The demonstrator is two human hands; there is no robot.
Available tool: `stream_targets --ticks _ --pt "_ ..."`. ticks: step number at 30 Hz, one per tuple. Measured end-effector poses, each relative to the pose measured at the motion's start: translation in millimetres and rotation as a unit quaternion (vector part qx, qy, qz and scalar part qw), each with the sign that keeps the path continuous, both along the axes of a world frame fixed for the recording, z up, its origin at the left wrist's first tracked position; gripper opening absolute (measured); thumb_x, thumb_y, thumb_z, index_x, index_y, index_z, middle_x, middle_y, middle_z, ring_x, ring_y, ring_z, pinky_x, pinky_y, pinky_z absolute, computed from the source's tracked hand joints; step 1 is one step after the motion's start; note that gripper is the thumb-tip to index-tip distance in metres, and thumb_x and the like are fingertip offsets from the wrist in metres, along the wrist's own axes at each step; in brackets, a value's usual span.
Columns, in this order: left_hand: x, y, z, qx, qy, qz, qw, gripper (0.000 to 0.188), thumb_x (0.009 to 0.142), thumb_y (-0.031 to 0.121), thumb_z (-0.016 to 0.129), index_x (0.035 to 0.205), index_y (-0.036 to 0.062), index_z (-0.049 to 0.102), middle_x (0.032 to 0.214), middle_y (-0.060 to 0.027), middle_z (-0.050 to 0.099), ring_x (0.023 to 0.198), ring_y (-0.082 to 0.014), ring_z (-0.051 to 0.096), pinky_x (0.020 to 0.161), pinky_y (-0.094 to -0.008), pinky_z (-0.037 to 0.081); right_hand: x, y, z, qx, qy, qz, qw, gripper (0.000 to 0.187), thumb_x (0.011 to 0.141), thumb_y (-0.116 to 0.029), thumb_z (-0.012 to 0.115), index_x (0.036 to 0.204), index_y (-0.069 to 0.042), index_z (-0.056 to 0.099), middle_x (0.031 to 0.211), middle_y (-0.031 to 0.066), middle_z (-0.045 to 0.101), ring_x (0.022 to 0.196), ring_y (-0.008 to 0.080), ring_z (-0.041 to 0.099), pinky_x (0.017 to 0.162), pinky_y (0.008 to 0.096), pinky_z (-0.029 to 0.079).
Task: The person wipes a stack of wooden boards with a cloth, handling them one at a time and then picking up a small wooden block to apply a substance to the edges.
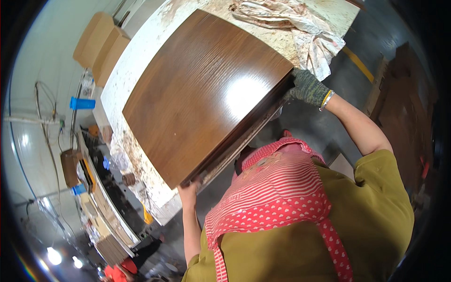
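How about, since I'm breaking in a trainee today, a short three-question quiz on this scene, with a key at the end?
1. Multiple choice: which of the person's hands is gloved? A) the left; B) the right; C) both.
2. True or false: a crumpled cloth lies partly on the table, beyond the panel.
3. Short answer: where does the left hand meet the panel?

Key:
1. B: the right hand is gloved; the left is bare.
2. True.
3. At the near left corner.
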State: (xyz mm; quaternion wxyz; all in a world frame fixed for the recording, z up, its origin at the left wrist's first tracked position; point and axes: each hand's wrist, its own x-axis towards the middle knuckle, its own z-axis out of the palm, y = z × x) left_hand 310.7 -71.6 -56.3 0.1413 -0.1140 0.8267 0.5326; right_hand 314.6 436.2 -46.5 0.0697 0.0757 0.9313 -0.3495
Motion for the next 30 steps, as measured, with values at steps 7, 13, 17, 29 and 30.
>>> stream_targets --ticks 7,13,17,29,30 --pt "3.1 31.3 6.8 -0.151 0.120 0.037 0.981 0.028 0.075 0.004 0.070 0.099 -0.0062 0.061 0.091 -0.0137 0.068 0.084 -0.0195 0.063 0.080 -0.0298 0.047 -3.8 7.1 -26.8 0.072 0.096 0.000 0.993 0.075 0.067 -0.039 0.075 0.118 0.010 0.050 0.108 0.0287 0.057 0.102 0.0387 0.055 0.089 0.0401 0.043" --pt "-1.4 23.9 -11.6 -0.122 0.150 0.099 0.976 0.031 0.076 0.007 0.071 0.101 -0.0074 0.061 0.092 -0.0143 0.069 0.085 -0.0194 0.063 0.080 -0.0300 0.047 -9.5 -2.0 -12.8 0.075 0.096 -0.006 0.993 0.073 0.070 -0.041 0.073 0.118 0.010 0.051 0.111 0.0292 0.057 0.103 0.0392 0.056 0.091 0.0399 0.043" --pt "-9.7 18.7 17.2 -0.137 0.086 0.012 0.987 0.039 0.076 0.009 0.072 0.110 -0.0044 0.059 0.105 -0.0146 0.066 0.096 -0.0219 0.061 0.087 -0.0323 0.045 -17.2 10.8 13.9 0.034 0.031 0.025 0.999 0.073 0.076 -0.042 0.069 0.121 0.010 0.048 0.115 0.0252 0.058 0.106 0.0368 0.056 0.092 0.0377 0.043" --pt "-14.0 32.0 48.4 -0.004 0.151 0.077 0.985 0.038 0.087 0.014 0.061 0.121 -0.0012 0.052 0.114 -0.0094 0.059 0.105 -0.0181 0.053 0.095 -0.0317 0.038 -37.4 0.3 28.7 -0.038 0.320 -0.024 0.946 0.047 0.079 -0.031 0.070 0.113 0.000 0.059 0.104 0.0184 0.061 0.095 0.0310 0.059 0.083 0.0379 0.046" --pt "-14.9 29.8 50.9 -0.001 0.140 0.074 0.987 0.039 0.087 0.015 0.061 0.122 -0.0010 0.052 0.115 -0.0094 0.059 0.106 -0.0178 0.053 0.094 -0.0317 0.039 -40.7 1.2 29.0 -0.041 0.321 -0.018 0.946 0.047 0.079 -0.031 0.070 0.113 0.000 0.059 0.104 0.0184 0.061 0.095 0.0310 0.059 0.083 0.0379 0.046"
